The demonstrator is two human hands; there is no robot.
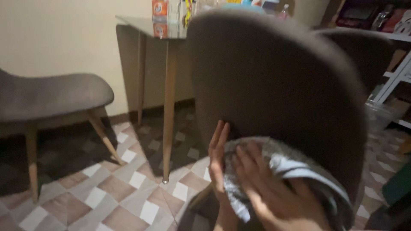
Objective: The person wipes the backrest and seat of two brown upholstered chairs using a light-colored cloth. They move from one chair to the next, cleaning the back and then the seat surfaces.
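Grey-and-white cloth (274, 171), looks like a terry towel or rag, is bunched against the lower back of the grey upholstered chair (274, 81) in the near foreground. Judged soft, light and limp: it will fold and slip out of shape rather than hold any form, so it wants a broad palm press or a gathered pinch through the thick wadded middle, not a grip at a loose edge. Fabric on fabric should drag rather than slide. Right hand (274, 192) lies flat over the cloth, fingers (246, 164) spread and pressing it to the chair back, not clenched around it. Left hand (217, 156) stands edge-on just beside the cloth's left side, fingers straight and together, touching the chair back and probably the cloth's edge; holds nothing. Chair back is padded, stiff shell, curved, so the cloth follows the curve. Further out: a second grey chair (51, 96) on wooden legs at left, a glass-topped desk (141, 25) on wooden legs behind with bottles (159, 8) on it, patterned tile floor (120, 192), white shelving (396, 77) at right.
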